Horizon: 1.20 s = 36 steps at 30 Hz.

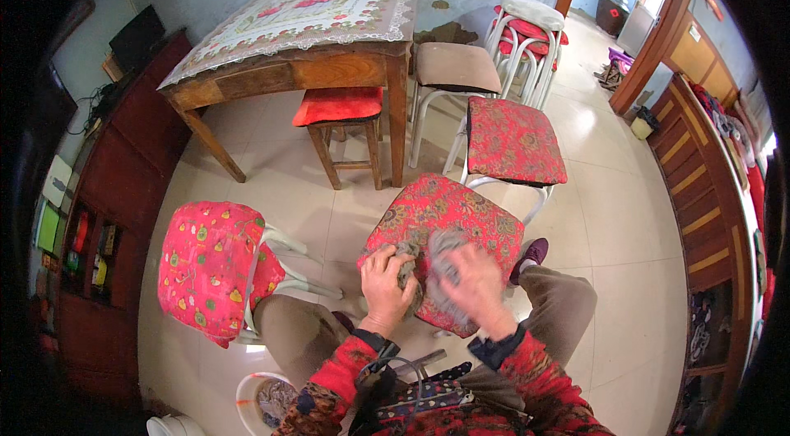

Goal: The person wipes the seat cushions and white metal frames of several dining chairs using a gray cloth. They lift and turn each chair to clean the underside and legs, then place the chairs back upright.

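A stool with a red patterned cushion cover (472,210) stands between the person's knees. On its left part my left hand (386,285) grips a bunched grey cloth (407,266). My right hand (472,281), blurred, rests on another grey part of cloth (445,251) at the middle of the cushion; whether both parts are one cloth is not plain, nor is how far the right fingers close. Beyond it stands a second stool with a similar red patterned cover (515,139).
At the left are stacked stools with pink patterned covers (207,269). A bucket (244,399) holding murky contents stands at lower left. Ahead are a wooden table (345,68), a red-topped wooden stool (339,107), a beige-topped stool (457,65) and stacked white-framed stools (532,13). Cabinets line both sides.
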Each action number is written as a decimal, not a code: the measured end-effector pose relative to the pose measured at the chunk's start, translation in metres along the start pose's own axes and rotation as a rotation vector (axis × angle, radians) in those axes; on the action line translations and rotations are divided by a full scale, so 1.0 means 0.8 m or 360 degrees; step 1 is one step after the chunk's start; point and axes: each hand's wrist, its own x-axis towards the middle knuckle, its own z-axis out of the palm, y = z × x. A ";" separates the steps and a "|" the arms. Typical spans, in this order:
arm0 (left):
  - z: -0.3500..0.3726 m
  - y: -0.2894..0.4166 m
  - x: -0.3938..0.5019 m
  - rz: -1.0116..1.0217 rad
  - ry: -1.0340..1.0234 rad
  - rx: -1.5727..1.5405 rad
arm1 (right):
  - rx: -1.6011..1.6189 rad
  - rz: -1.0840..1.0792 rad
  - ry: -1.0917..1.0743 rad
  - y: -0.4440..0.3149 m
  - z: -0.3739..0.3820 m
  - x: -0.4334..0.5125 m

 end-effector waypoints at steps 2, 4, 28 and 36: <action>-0.008 -0.003 0.003 -0.0043 0.0047 -0.0148 | 0.0183 -0.0209 -0.0094 -0.021 -0.002 -0.022; -0.022 -0.010 0.000 -0.0304 0.0135 -0.0548 | 0.0324 -0.0404 -0.0103 -0.018 -0.008 -0.026; 0.005 -0.087 -0.114 -0.0950 -0.0328 -0.0899 | 0.0081 -0.0564 0.0022 -0.107 0.068 0.100; -0.005 -0.108 -0.113 -0.0884 -0.0625 -0.0503 | 0.0042 -0.0830 -0.0407 -0.113 0.032 0.055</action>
